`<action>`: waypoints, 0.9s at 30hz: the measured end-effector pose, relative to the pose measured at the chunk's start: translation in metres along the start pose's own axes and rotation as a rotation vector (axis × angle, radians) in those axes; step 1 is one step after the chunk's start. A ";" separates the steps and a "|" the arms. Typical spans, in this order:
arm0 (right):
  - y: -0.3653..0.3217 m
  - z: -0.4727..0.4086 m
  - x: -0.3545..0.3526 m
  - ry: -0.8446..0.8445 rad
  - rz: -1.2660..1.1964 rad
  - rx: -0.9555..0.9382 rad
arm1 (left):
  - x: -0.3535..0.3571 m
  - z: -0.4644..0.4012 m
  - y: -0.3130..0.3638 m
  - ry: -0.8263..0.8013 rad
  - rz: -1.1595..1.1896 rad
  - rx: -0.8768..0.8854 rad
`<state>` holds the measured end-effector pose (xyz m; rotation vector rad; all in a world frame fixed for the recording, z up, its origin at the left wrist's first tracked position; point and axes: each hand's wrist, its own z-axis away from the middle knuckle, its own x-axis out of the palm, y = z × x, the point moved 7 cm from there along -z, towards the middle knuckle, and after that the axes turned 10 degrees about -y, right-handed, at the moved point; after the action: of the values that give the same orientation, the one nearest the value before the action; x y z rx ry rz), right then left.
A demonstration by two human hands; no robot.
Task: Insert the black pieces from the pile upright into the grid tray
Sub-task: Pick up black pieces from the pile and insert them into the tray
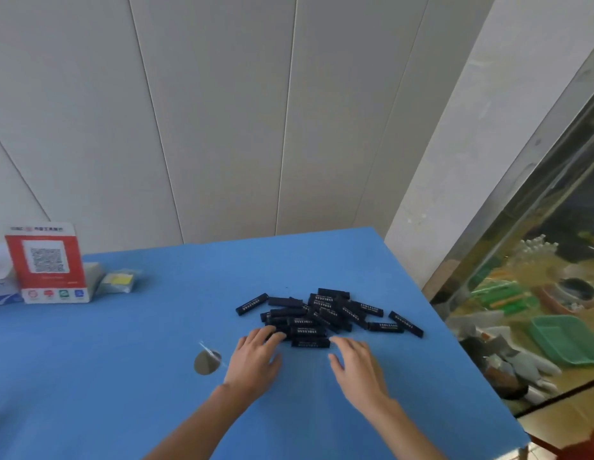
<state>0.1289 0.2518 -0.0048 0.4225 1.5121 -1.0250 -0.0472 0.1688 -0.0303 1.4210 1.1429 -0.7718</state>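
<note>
- The pile of black pieces (325, 315) lies loose on the blue bench (123, 343), right of its middle and toward the far edge; the pieces are small flat bars with pale lettering, lying on their sides and crossing one another at all angles.
- One stray piece (251, 304) lies at the left end of the pile, and another stray piece (406, 324) lies off the right end, near the bench's right edge.
- The left hand (255, 358) lies palm down at the near left side of the pile; its fingers (267, 336) are spread and nearly straight, the tips touching or just over the nearest bars, holding nothing.
- The right hand (357, 365) lies palm down at the near right side; its fingers (343, 343) are stretched out loosely, tips just beside the closest bar. Whether they touch it I cannot tell; they grip nothing.
- The nearest bars lie between the two sets of fingertips.
- A round grey disc (206, 361) with a shiny clear strip across it sits on the bench just left of the left hand.
- Well apart, at the far left, a red and white QR code stand (46, 263) is upright, with a small clear bag holding something yellow (119, 280) beside it and a white and blue box (0, 290) at the edge of view.
- Behind the bench is a pale panelled wall (222, 111); to the right stands a glass case (537, 277) with a green tray (567, 340) inside.
</note>
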 end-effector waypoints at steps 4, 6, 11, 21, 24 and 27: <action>0.002 -0.022 0.012 -0.074 0.019 -0.091 | 0.011 -0.003 -0.003 -0.027 -0.005 -0.079; 0.004 -0.028 0.017 -0.083 0.035 -0.124 | 0.013 0.001 -0.001 -0.020 0.000 -0.116; 0.009 -0.038 0.023 -0.068 0.090 -0.238 | 0.014 0.009 0.010 -0.025 -0.014 -0.268; 0.014 -0.039 0.023 -0.192 0.084 -0.426 | 0.019 0.040 0.043 -0.041 0.052 -0.570; 0.021 -0.035 0.012 -0.209 0.005 -0.465 | 0.021 0.043 0.052 -0.040 0.064 -0.623; 0.031 -0.033 0.000 -0.253 -0.155 -0.420 | 0.022 0.042 0.058 -0.055 0.083 -0.664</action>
<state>0.1320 0.2949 -0.0188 -0.1177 1.4952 -0.8136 0.0204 0.1364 -0.0388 0.8745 1.1465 -0.3160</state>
